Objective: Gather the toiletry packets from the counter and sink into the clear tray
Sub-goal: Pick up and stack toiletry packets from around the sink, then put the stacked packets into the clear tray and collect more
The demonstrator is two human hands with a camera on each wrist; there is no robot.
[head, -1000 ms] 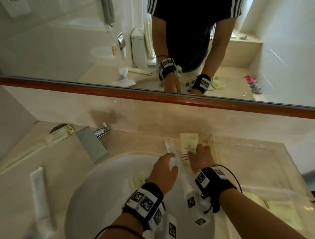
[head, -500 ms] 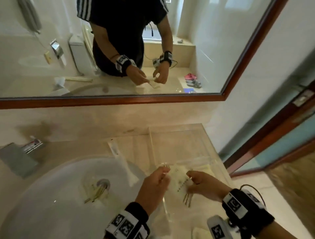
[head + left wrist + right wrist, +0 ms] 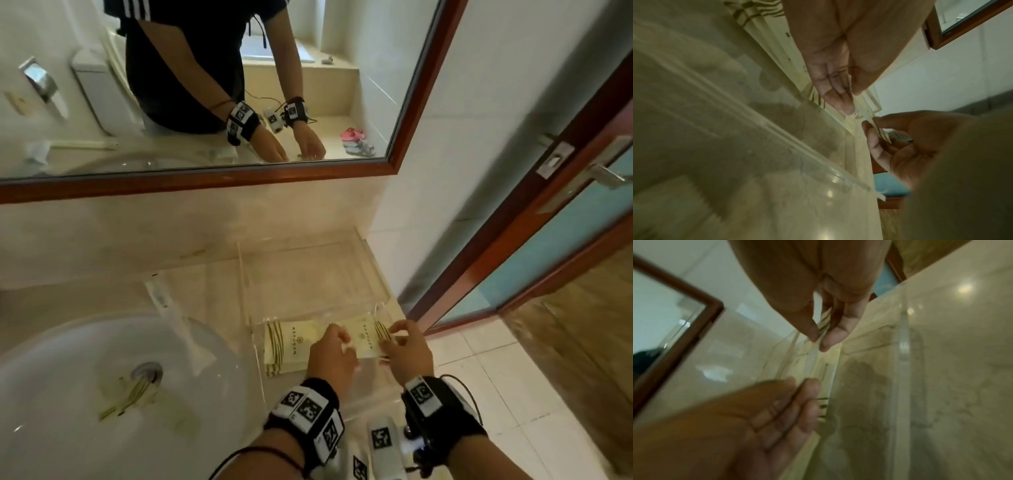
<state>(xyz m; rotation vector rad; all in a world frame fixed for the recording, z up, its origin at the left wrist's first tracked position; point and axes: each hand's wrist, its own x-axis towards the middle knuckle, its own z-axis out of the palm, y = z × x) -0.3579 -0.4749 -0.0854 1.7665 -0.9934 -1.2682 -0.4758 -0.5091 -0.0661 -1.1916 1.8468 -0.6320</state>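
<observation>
A clear tray (image 3: 308,284) stands on the counter to the right of the sink (image 3: 51,359). One cream packet (image 3: 294,342) lies flat in its near left part. Both hands hold a second cream packet (image 3: 364,339) low in the tray beside it. My left hand (image 3: 337,337) pinches its left edge, thumb against straight fingers (image 3: 838,97). My right hand (image 3: 394,334) pinches the striped right end (image 3: 823,328) between thumb and forefinger. More packets (image 3: 133,394) lie in the basin by the drain. A white tube (image 3: 164,303) lies across the sink's rim.
A wood-framed mirror (image 3: 239,174) runs along the wall behind the counter. A white wall closes the right end of the counter. Beyond it are a door frame (image 3: 513,219) and a tiled floor (image 3: 496,377). The tray's far half holds nothing.
Both hands carried the packet from the counter behind the sink rightward and lowered it into the tray. The head view swung right with them.
</observation>
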